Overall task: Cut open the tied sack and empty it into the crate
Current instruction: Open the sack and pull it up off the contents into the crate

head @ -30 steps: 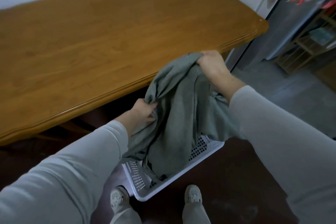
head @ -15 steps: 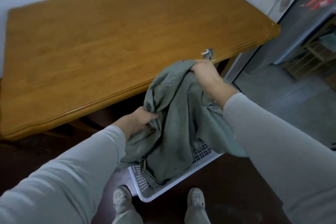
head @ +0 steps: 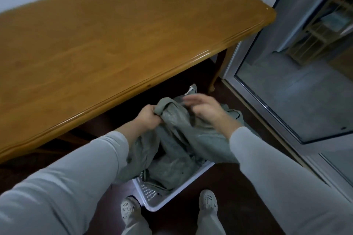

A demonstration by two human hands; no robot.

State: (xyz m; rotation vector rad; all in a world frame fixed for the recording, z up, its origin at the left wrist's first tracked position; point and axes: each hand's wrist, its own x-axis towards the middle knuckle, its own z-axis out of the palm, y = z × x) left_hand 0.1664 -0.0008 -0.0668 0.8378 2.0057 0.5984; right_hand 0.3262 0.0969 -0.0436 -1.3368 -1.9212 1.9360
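Note:
A limp grey-green sack point(head: 177, 139) hangs over and into a white perforated crate point(head: 172, 199) on the dark floor in front of my feet. My left hand point(head: 148, 119) is shut on a bunched fold at the sack's upper left edge. My right hand point(head: 205, 109) hovers over the top of the sack with fingers spread and blurred, holding nothing. A small white tie or tag point(head: 191, 88) pokes out at the sack's far end. The sack covers most of the crate's inside, so what lies in it is hidden.
A long wooden table point(head: 114, 44) runs just beyond the crate, its edge above my left hand and a curved leg point(head: 219, 70) at the right. A glass sliding door point(head: 286, 91) with a metal frame stands to the right. My two shoes point(head: 207, 201) flank the crate's near corner.
Both hands have lowered the sack from table height down onto the crate. My right hand has let go of the sack's top and now floats open above it. My left hand keeps its grip.

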